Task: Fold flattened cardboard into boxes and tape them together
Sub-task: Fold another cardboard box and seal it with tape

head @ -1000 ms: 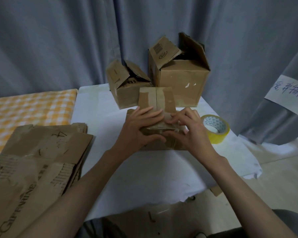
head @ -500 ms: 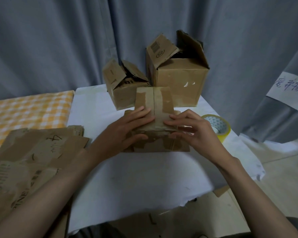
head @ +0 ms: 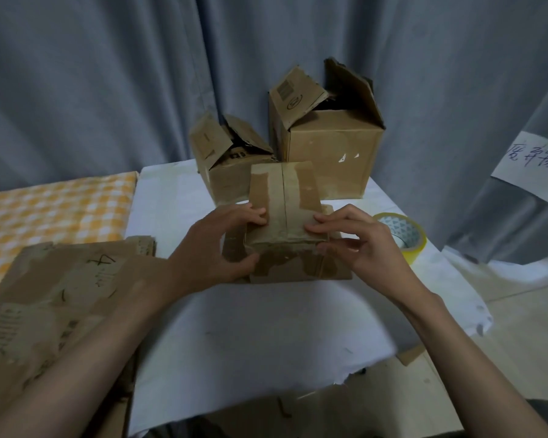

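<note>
A small brown cardboard box [head: 284, 216], patched with old tape, stands in the middle of the white table [head: 266, 327]. Its top flaps tilt up and away from me. My left hand [head: 217, 248] grips the box's left side, fingers on the flap and thumb on the front face. My right hand [head: 361, 245] pinches the right edge of the flap, thumb below and fingertips on top. A roll of yellow tape [head: 402, 235] lies on the table just right of my right hand.
Two folded boxes with open flaps stand at the back: a small one [head: 231, 162] and a larger one [head: 329, 147]. A stack of flattened cardboard [head: 54, 311] lies at the left. A grey curtain hangs behind, with a paper note [head: 532, 165] at right.
Both hands have slid outward from the middle of the flaps to the box's sides. The box has been raised and turned slightly, and the view has moved closer.
</note>
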A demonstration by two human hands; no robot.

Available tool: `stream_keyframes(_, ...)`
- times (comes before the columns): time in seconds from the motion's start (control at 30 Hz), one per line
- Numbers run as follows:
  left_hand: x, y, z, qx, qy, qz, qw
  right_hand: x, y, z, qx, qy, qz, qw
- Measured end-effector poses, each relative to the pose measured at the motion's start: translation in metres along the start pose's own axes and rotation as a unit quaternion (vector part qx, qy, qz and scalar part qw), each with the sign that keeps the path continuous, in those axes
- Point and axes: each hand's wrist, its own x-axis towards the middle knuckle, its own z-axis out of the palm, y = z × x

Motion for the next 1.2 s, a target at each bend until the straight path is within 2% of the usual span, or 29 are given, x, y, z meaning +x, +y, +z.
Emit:
stream_keyframes(0.1,0.016,0.017,0.012,0.043,-0.018,0.007,0.999,0.0,0.001,-0.001,-0.002,0.0,0.012,1.0)
stream_keyframes(0.23,0.035,0.034,0.038,0.128,-0.078,0.072,0.986,-0.001,0.005,-0.003,0.004,0.004,0.03,1.0)
stream_keyframes(0.37,0.03,0.033,0.048,0.19,-0.017,0.101,0.976,0.0,0.008,-0.001,0.013,0.025,0.032,0.999)
stream_keyframes(0.6,0.027,0.03,0.058,0.191,0.031,0.102,0.976,0.0,0.012,0.003,0.019,0.066,0.009,0.998)
stream_keyframes(0.7,0.026,0.034,0.059,0.19,0.027,0.096,0.977,-0.003,0.013,0.009,0.026,0.098,-0.01,0.995)
stream_keyframes(0.8,0.023,0.043,0.057,0.198,0.024,0.078,0.977,-0.007,0.013,0.015,0.03,0.116,-0.02,0.993)
stream_keyframes(0.93,0.012,0.066,0.056,0.215,0.067,0.057,0.973,-0.008,0.01,0.011,0.059,0.101,-0.031,0.993)
stream_keyframes(1.03,0.015,0.081,0.041,0.131,0.09,-0.001,0.987,-0.009,0.007,0.003,0.125,0.076,-0.012,0.989)
stream_keyframes(1.1,0.029,0.078,0.025,0.104,0.063,-0.05,0.991,-0.009,0.004,-0.003,0.169,0.068,0.026,0.983)
stream_keyframes(1.2,0.053,0.047,0.006,0.194,-0.073,-0.132,0.969,-0.008,0.005,-0.009,0.191,0.051,0.07,0.978)
